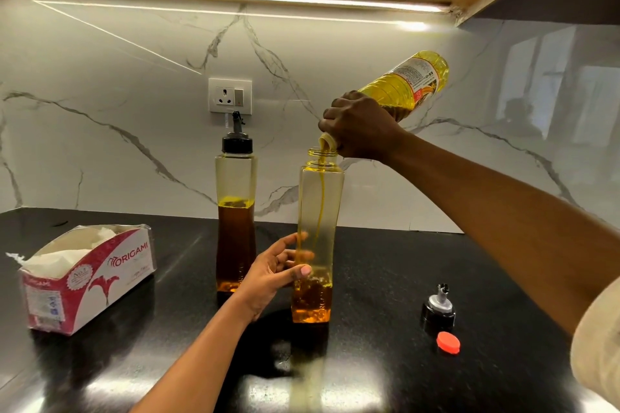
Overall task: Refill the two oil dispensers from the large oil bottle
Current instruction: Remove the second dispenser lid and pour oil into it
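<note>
My right hand (360, 126) grips the neck of the large oil bottle (407, 85), tipped mouth-down over an uncapped clear dispenser (318, 211). A thin stream of yellow oil runs into that dispenser, which holds a little oil at its bottom. My left hand (278, 270) holds this dispenser low on its left side, thumb in front and fingers behind. The second dispenser (236, 211), with a black pour-spout cap, stands behind and to the left, about half full of darker oil.
On the black counter (385, 261) lie the removed black spout cap (438, 307) and a red bottle cap (448, 343) at the right. A pink-and-white tissue box (90, 275) sits at the left. A wall socket (230, 95) is on the marble backsplash.
</note>
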A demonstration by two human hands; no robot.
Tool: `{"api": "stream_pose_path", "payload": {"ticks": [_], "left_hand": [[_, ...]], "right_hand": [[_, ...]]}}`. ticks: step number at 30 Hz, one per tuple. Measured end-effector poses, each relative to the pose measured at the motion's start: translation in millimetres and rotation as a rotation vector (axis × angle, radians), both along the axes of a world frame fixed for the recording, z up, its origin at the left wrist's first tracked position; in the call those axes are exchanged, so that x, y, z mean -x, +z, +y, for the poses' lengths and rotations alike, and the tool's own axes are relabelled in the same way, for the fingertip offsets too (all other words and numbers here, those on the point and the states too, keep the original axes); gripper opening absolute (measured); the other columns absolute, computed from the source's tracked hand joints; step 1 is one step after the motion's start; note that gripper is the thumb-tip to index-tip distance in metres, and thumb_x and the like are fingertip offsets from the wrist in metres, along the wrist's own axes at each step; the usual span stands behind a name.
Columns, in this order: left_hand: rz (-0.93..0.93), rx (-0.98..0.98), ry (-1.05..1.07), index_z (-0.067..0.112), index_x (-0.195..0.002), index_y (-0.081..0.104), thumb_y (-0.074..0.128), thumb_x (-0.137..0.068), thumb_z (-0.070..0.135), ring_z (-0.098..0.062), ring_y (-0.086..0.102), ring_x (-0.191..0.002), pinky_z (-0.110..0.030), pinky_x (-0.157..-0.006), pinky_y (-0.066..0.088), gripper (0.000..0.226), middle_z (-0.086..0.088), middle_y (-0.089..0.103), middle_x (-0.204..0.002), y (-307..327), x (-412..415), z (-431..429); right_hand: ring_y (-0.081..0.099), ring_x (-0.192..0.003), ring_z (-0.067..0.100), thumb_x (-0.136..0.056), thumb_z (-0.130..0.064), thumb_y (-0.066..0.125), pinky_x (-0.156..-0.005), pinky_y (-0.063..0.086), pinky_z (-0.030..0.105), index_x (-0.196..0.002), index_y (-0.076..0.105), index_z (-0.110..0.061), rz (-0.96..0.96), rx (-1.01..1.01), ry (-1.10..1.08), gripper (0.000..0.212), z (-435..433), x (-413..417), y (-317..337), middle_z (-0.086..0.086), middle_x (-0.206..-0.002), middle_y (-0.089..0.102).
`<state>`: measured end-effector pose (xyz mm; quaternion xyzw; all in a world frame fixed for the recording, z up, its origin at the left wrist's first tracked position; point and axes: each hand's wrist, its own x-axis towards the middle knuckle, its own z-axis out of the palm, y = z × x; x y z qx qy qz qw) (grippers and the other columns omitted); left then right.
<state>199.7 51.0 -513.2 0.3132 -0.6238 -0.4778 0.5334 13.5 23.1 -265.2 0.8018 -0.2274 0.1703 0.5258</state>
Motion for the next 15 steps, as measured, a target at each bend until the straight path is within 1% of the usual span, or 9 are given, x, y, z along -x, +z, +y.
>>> {"api": "stream_pose_path", "payload": {"ticks": [4, 6, 9, 15], "left_hand": [[-0.010, 0.007, 0.005, 0.035, -0.128, 0.055, 0.084, -0.063, 0.039, -0.026, 0.064, -0.111, -0.029, -0.085, 0.055, 0.071, -0.007, 0.068, -0.117, 0.3, -0.1, 0.9], [-0.010, 0.014, 0.004, 0.037, -0.127, 0.057, 0.085, -0.063, 0.041, -0.026, 0.064, -0.110, -0.030, -0.086, 0.055, 0.070, -0.008, 0.068, -0.117, 0.5, 0.1, 1.8], [-0.015, 0.016, -0.001, 0.037, -0.127, 0.056, 0.083, -0.065, 0.038, -0.026, 0.065, -0.110, -0.029, -0.085, 0.055, 0.068, -0.008, 0.068, -0.117, 1.2, 0.1, 2.3], [-0.012, 0.011, -0.007, 0.039, -0.125, 0.057, 0.086, -0.062, 0.045, -0.026, 0.064, -0.111, -0.033, -0.087, 0.054, 0.070, -0.008, 0.068, -0.118, 1.1, 0.1, 2.0]], "right_hand": [[0.065, -0.078, 0.030, -0.084, -0.027, 0.061, -0.074, 0.049, 0.038, -0.084, 0.067, -0.006, 0.022, 0.017, -0.016, 0.021, -0.5, -1.2, -0.6, 0.010, -0.080, 0.068], [0.064, -0.080, 0.031, -0.084, -0.027, 0.060, -0.075, 0.048, 0.039, -0.086, 0.067, -0.006, 0.024, 0.012, -0.028, 0.022, -1.2, -0.8, -0.3, 0.011, -0.082, 0.068], [0.064, -0.082, 0.031, -0.084, -0.026, 0.061, -0.077, 0.048, 0.040, -0.087, 0.067, -0.005, 0.024, 0.004, -0.027, 0.022, -1.0, -0.2, -0.2, 0.011, -0.084, 0.069], [0.064, -0.087, 0.032, -0.086, -0.027, 0.058, -0.081, 0.048, 0.042, -0.093, 0.066, -0.004, 0.036, -0.009, -0.043, 0.025, -0.2, 0.4, 0.4, 0.013, -0.089, 0.069]]}}
